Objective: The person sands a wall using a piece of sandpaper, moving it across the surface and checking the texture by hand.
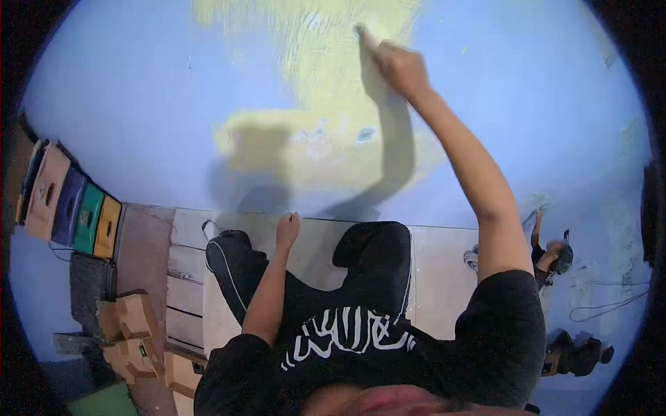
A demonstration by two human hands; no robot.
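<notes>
My right hand [403, 70] is raised at the wall, closed around a short slim tool [366, 37], perhaps a brush, whose dark tip is at the yellow paint. Motion blur hides the tool's exact kind. The wall [125, 119] is light blue, with a large irregular yellow patch [333, 93] down its middle. Lower in that patch are small whitish and grey-blue spots [366, 134]. My left hand [289, 229] is low, between my bent knees and near the wall's foot, with its fingers curled and nothing visible in it. Shadows of my head and right arm fall across the wall.
At left stand colored drawers or bins [88, 218], a dark woven container [92, 283] and open cardboard boxes [138, 317]. A person [554, 257] reaches to the wall at right. Beyond are a looped cable [598, 308] and dark objects [580, 355]. Pale boards [442, 275] cover the floor.
</notes>
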